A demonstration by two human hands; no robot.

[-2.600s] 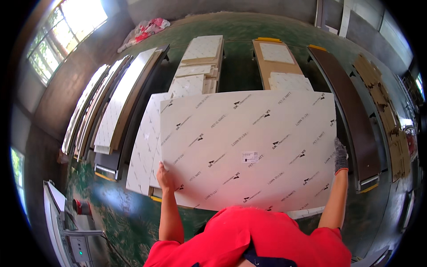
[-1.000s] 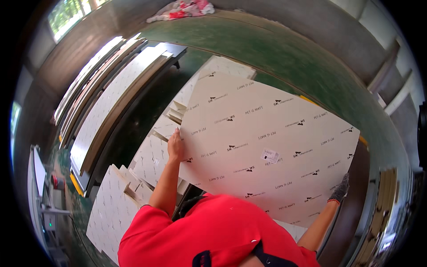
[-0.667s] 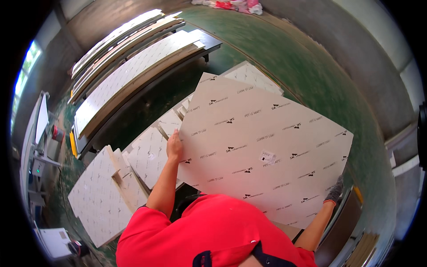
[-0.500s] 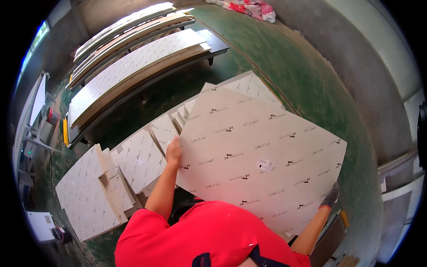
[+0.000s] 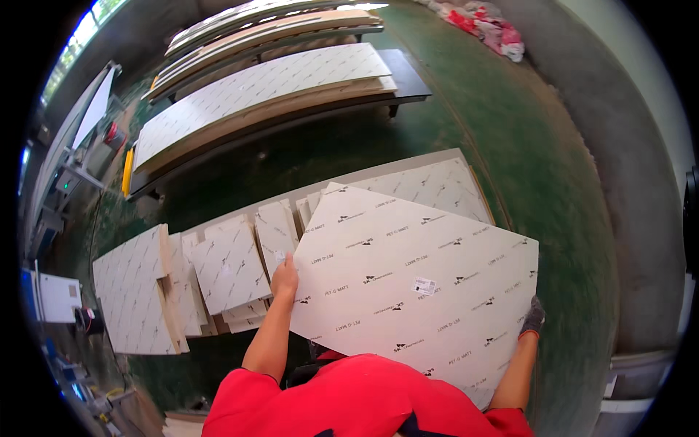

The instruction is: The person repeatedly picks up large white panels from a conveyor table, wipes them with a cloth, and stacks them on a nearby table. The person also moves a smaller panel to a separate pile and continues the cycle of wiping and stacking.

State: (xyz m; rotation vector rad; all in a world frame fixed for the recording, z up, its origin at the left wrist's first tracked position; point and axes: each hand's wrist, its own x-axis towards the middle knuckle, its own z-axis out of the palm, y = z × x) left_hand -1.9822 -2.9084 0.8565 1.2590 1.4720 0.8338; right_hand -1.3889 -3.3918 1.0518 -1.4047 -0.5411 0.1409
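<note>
A large white film-covered panel (image 5: 429, 262), printed all over and bearing a small paper label (image 5: 424, 286), is held up in front of my body. My bare left hand (image 5: 285, 278) grips its left edge, thumb on the upper face. On the opposite edge, my right hand (image 5: 533, 318) in a dark grey knitted glove has hold of it. The fingers of both hands are partly hidden behind the panel. Beyond and beneath it, a flat white panel (image 5: 444, 178) lies at the right end of the worktable, partly covered from view.
Stacks of cut panels (image 5: 229, 262) and a taller stack (image 5: 135, 291) stand left along the table. Farther off, a long dark table (image 5: 408, 80) carries long boards (image 5: 269, 91). A red and white heap of plastic (image 5: 484, 25) lies by the far wall. Machinery (image 5: 80, 164) lines the left.
The view has swung, and the scene has shifted in it. The held panel sits a little lower and turned slightly, still in both hands. More of the table beyond it shows.
</note>
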